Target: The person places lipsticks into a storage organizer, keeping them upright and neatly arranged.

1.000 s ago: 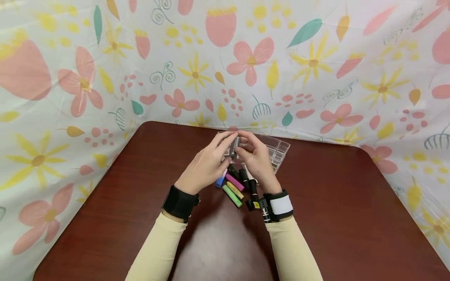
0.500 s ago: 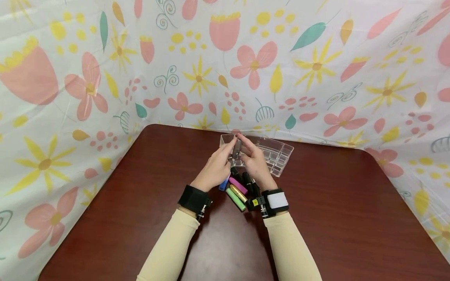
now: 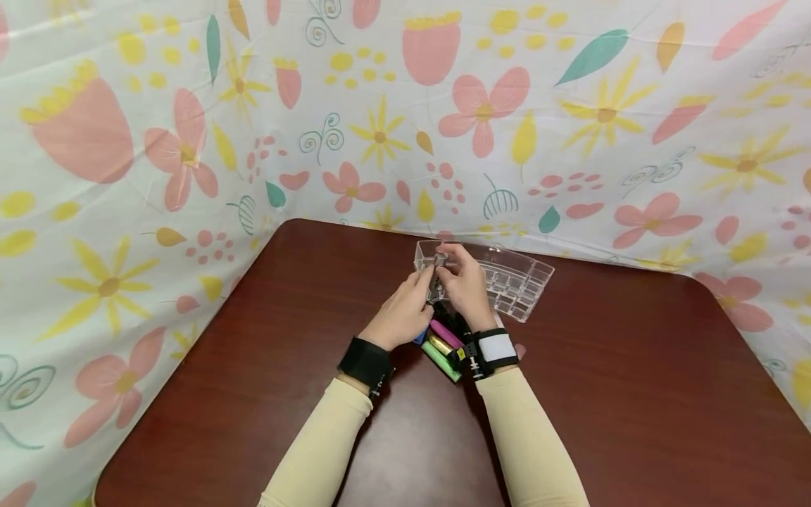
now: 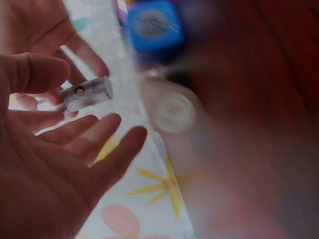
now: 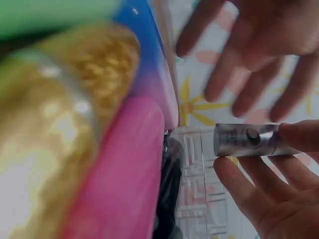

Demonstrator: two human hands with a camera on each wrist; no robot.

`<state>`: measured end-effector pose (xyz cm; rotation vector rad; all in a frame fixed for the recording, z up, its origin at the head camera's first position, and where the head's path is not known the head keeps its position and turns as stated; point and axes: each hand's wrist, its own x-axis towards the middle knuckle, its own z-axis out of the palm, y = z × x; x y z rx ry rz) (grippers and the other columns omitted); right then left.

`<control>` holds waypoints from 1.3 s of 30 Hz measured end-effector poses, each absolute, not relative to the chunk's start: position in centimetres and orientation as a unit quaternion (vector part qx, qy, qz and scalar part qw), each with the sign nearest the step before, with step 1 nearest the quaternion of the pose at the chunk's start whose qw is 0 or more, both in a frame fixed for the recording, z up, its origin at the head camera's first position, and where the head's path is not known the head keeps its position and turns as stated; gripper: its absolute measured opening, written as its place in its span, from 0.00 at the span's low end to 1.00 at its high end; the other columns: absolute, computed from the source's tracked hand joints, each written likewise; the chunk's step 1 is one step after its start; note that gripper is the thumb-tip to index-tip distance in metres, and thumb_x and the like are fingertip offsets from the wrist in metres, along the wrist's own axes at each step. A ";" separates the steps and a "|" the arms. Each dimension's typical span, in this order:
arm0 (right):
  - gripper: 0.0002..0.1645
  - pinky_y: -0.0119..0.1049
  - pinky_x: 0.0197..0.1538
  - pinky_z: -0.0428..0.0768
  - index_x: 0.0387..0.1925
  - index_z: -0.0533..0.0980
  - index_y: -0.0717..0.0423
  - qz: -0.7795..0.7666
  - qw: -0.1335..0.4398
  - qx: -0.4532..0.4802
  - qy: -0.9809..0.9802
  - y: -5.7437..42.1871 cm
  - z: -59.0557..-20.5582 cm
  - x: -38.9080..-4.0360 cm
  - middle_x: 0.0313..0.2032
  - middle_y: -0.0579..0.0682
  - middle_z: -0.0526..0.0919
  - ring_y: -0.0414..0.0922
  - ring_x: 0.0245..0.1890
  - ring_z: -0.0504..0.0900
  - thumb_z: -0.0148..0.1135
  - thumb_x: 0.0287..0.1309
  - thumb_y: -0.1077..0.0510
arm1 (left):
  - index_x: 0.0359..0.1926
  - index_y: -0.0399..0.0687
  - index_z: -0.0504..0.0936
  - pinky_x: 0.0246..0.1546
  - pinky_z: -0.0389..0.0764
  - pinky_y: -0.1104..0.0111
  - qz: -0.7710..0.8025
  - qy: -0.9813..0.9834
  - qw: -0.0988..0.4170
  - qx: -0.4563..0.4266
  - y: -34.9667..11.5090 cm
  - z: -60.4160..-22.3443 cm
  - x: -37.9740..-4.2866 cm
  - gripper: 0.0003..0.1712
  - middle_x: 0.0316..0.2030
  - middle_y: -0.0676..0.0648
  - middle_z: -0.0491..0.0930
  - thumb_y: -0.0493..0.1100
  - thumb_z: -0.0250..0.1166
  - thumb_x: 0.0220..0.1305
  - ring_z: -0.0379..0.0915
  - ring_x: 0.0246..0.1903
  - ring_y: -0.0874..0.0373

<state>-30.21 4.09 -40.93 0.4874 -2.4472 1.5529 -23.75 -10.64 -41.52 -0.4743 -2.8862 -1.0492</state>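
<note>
My right hand pinches a small silver tube, like a lipstick, with a round dark mark on its side. Thumb on top and fingers beneath hold it in the right wrist view. Beside it, my left hand has its fingers extended, apart from the tube in that view. Beneath both hands lies a pile of tubes: pink, gold, green, blue and black. The hands cover part of the pile in the head view.
A clear compartmented organizer stands just behind the hands, near the back of the dark red table. A flowered cloth hangs along the table's back and left edges. The left wrist view is blurred.
The head view has shifted. Earlier, fingertips of both hands met around the silver tube; now the right hand pinches it and the left fingers sit lower beside it.
</note>
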 end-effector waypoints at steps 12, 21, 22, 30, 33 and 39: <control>0.21 0.43 0.41 0.82 0.54 0.79 0.53 0.485 0.103 0.163 -0.853 4.0 -40.7 -30.9 0.55 0.57 0.85 0.55 0.52 0.87 0.60 0.61 0.70 | 0.82 0.58 0.47 0.68 0.66 0.37 -0.227 -0.968 0.004 -0.107 -12.4 -42.3 -25.7 0.40 0.80 0.38 0.50 0.47 0.55 0.77 0.50 0.78 0.38; 0.20 0.48 0.46 0.84 0.50 0.80 0.54 0.473 0.114 0.185 -0.854 3.9 -41.2 -30.5 0.50 0.58 0.87 0.55 0.50 0.87 0.64 0.57 0.71 | 0.82 0.59 0.46 0.68 0.66 0.38 -0.210 -0.967 -0.011 -0.143 -12.9 -42.7 -27.7 0.45 0.82 0.44 0.45 0.39 0.56 0.70 0.43 0.80 0.40; 0.20 0.49 0.47 0.84 0.50 0.80 0.54 0.470 0.116 0.188 -0.854 3.9 -41.2 -30.5 0.49 0.58 0.87 0.55 0.50 0.87 0.64 0.57 0.71 | 0.82 0.58 0.47 0.68 0.66 0.38 -0.211 -0.967 -0.012 -0.143 -12.9 -42.7 -27.8 0.45 0.82 0.44 0.45 0.38 0.57 0.70 0.43 0.80 0.40; 0.19 0.53 0.58 0.80 0.49 0.81 0.53 0.419 0.123 0.191 -0.879 4.0 -41.8 -30.9 0.50 0.57 0.88 0.56 0.54 0.85 0.66 0.56 0.70 | 0.82 0.57 0.49 0.68 0.68 0.39 -0.209 -0.966 -0.016 -0.154 -12.8 -42.3 -27.8 0.43 0.82 0.43 0.45 0.37 0.55 0.72 0.44 0.80 0.40; 0.19 0.52 0.57 0.81 0.49 0.82 0.53 0.412 0.118 0.188 -0.884 4.0 -41.9 -30.9 0.50 0.57 0.88 0.55 0.54 0.85 0.67 0.57 0.69 | 0.82 0.56 0.49 0.69 0.67 0.40 -0.206 -0.966 -0.029 -0.153 -12.8 -42.2 -27.8 0.42 0.82 0.44 0.45 0.37 0.54 0.73 0.42 0.81 0.42; 0.18 0.51 0.55 0.82 0.52 0.82 0.53 0.411 0.105 0.186 -0.886 4.2 -41.8 -30.9 0.54 0.57 0.86 0.55 0.53 0.85 0.66 0.60 0.68 | 0.82 0.54 0.48 0.70 0.66 0.41 -0.201 -0.967 -0.032 -0.153 -12.7 -42.2 -27.7 0.41 0.82 0.45 0.46 0.39 0.54 0.74 0.43 0.81 0.43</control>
